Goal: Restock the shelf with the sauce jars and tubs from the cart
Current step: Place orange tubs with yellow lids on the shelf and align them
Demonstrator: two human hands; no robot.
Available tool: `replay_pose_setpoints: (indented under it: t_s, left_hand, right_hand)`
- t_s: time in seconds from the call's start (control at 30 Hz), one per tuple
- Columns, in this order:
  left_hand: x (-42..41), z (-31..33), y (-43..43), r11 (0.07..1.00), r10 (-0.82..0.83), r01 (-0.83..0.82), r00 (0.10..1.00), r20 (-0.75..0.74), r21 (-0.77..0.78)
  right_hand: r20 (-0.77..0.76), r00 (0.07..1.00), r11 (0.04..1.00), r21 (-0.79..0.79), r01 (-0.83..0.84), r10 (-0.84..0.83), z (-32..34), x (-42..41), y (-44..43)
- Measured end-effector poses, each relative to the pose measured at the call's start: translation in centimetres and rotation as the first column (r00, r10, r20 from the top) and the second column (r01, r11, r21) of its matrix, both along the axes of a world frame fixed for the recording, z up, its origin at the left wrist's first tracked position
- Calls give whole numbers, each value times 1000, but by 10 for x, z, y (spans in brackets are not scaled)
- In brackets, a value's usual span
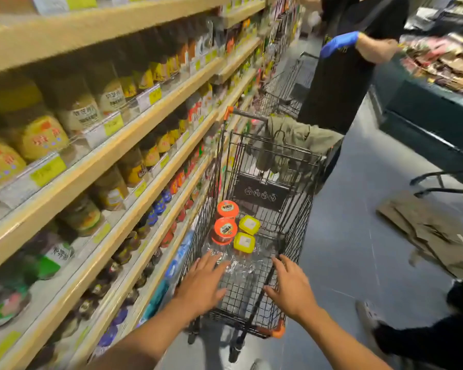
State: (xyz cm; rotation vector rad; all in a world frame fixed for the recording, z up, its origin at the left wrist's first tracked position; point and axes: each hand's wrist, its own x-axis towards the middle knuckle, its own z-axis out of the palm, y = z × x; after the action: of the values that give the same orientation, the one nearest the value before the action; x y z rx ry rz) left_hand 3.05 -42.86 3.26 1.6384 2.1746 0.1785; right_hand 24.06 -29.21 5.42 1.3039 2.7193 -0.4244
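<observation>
A black wire cart stands in the aisle beside the wooden shelf. Inside it sit two orange-lidded jars and two yellow-lidded tubs, on crumpled clear plastic wrap. My left hand hovers over the cart's near left part, fingers spread, holding nothing. Over the near right rim, my right hand is likewise open and empty. Both hands are short of the jars and tubs.
The shelf on the left is packed with jars and bottles on several levels. An olive jacket drapes over the cart's far end. A person in black with a blue glove stands behind it. Flattened cardboard lies on the floor at right.
</observation>
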Motion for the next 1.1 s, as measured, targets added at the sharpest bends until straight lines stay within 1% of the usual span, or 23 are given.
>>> replay_pose_setpoints:
  t_s: [0.1,0.2,0.3,0.4,0.53,0.67,0.8,0.87,0.9,0.93,1.0,1.07,1.1]
  left_hand:
    - [-8,-18,38,997,54,-50,996,72,-61]
    - [-11,-39,76,981,159,-140,976,151,-132]
    - [-13,-61,111,945,284,-235,935,214,-225]
    - [-20,-92,153,892,404,-317,879,252,-323]
    - [-21,-126,198,809,553,-396,764,332,-434]
    - [-10,-160,242,707,657,-485,720,224,-515]
    - [2,-192,281,653,706,-535,686,175,-537]
    - [5,-211,297,612,736,-562,662,142,-556]
    - [6,-222,304,605,741,-565,657,137,-561]
    - [5,-231,311,603,741,-570,658,130,-558]
    - [-1,-249,322,604,719,-556,690,89,-571]
    - [-11,-267,330,582,706,-540,707,47,-608]
    - [-15,-273,333,565,713,-541,700,39,-623]
  right_hand:
    - [36,999,998,-52,-21,23,-21,-11,41]
    - [75,994,990,-117,-74,84,-43,-25,86]
    - [99,984,974,-188,-125,146,-60,-41,130]
    - [127,966,949,-251,-190,227,-81,-61,186]
    - [179,946,917,-345,-198,271,-104,-86,254]
    - [238,925,903,-386,-191,298,-138,-105,313]
    - [312,869,889,-378,-259,385,-176,-121,347]
    - [300,847,874,-362,-324,438,-199,-124,356]
    - [296,846,869,-373,-324,443,-210,-124,360]
    - [268,858,870,-365,-331,439,-220,-125,364]
    - [254,876,884,-348,-313,410,-230,-134,368]
    - [276,865,879,-362,-311,420,-238,-144,372]
    - [280,858,875,-362,-321,430,-245,-146,375]
